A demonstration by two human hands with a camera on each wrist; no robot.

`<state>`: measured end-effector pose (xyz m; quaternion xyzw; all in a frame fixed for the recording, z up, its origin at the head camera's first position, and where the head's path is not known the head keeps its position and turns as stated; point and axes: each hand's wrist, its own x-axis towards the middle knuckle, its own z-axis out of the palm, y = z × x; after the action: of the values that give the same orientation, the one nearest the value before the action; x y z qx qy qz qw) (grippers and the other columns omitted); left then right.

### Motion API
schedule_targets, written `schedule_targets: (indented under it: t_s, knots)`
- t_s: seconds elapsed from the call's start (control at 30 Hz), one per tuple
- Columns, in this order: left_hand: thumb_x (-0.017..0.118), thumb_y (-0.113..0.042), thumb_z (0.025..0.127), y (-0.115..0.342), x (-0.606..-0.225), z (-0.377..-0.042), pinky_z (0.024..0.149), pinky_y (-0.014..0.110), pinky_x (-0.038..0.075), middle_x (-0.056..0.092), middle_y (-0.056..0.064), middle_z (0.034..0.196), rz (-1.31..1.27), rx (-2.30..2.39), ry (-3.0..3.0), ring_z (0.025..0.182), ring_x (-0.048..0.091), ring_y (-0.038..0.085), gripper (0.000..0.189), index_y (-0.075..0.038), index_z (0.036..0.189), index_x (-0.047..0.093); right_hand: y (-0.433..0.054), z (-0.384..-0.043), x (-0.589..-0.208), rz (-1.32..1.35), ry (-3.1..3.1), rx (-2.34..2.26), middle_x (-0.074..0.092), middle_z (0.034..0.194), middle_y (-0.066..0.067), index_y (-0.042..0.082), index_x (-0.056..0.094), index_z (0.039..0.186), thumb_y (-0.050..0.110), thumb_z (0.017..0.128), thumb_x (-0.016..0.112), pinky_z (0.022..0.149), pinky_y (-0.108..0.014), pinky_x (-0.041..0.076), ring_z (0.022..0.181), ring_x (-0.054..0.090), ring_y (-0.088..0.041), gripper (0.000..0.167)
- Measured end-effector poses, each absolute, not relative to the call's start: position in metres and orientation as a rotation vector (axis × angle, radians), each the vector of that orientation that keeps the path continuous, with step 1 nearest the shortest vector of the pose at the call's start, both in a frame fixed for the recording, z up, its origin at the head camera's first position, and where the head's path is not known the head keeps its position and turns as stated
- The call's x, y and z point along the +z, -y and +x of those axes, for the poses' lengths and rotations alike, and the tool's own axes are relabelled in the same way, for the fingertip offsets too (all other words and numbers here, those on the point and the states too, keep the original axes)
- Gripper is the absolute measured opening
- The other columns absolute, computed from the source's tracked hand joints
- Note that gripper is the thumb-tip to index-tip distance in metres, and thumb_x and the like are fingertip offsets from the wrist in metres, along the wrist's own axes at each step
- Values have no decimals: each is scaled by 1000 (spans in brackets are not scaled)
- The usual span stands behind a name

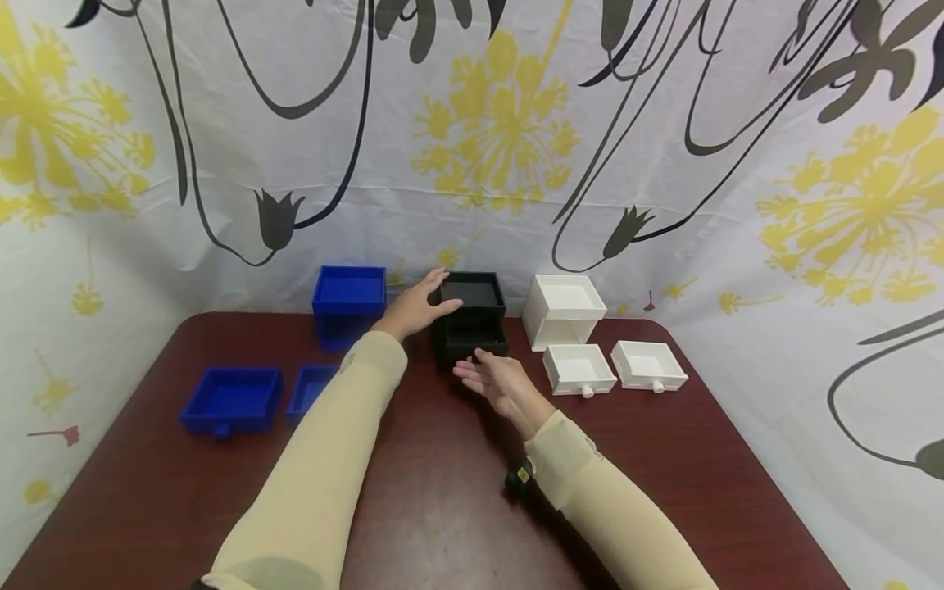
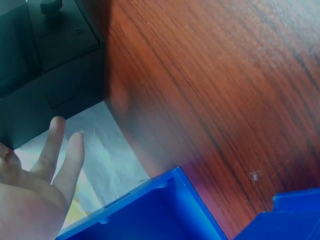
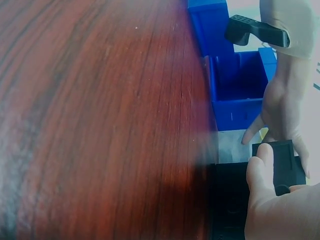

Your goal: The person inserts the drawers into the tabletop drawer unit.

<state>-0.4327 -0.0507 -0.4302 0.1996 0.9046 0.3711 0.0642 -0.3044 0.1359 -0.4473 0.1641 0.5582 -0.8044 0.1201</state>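
Observation:
In the head view a small black drawer unit (image 1: 474,295) stands at the back of the table, with a tray-like top. Its lower drawer (image 1: 475,338) shows an open top under that tray, and a dark knob (image 2: 51,7) is visible in the left wrist view. My left hand (image 1: 415,313) is at the unit's left side, thumb and fingers spread apart. Before the drawer front, my right hand (image 1: 505,387) has its fingers extended. The right wrist view shows its fingers (image 3: 262,172) overlapping the black unit.
To the left stands a blue unit (image 1: 350,287), with two blue drawers (image 1: 230,397) in front, one partly hidden by my left sleeve. A white unit (image 1: 566,297) stands right, with two white drawers (image 1: 578,369) before it. Patterned cloth (image 1: 501,164) hangs behind the table.

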Motion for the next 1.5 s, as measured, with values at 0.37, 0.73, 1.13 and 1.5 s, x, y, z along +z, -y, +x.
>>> schedule_targets:
  t_s: [0.37,0.73,1.13,1.5]
  knots:
    - [52,-71,95,51,-429,-431,117,60,27,5,-15,169,590,1122,-2728,152,24,33,86,-33,164,19,-134,-304,-447,480,-1626,-2366,68,119,-26,-7,57,126,17,107,54,96,-40,54,97,74,-25,31]
    - [54,-66,96,50,-430,-432,116,60,27,4,-14,170,587,1136,-2721,152,24,34,83,-32,164,20,-132,-308,-448,479,-1621,-2360,69,119,-26,-6,54,128,18,107,54,98,-40,53,95,74,-24,32]
    - [52,-70,95,50,-429,-432,116,60,27,4,-15,169,582,1141,-2717,152,24,33,85,-33,164,19,-132,-310,-446,476,-1614,-2364,66,125,-28,-7,54,127,16,107,53,95,-38,55,94,74,-23,31]
    - [52,-69,96,50,-432,-432,116,59,27,5,-16,169,584,1167,-2715,152,24,32,83,-33,164,19,-131,-314,-444,490,-1605,-2356,67,123,-26,-9,49,136,17,108,52,93,-35,56,94,74,-21,38]
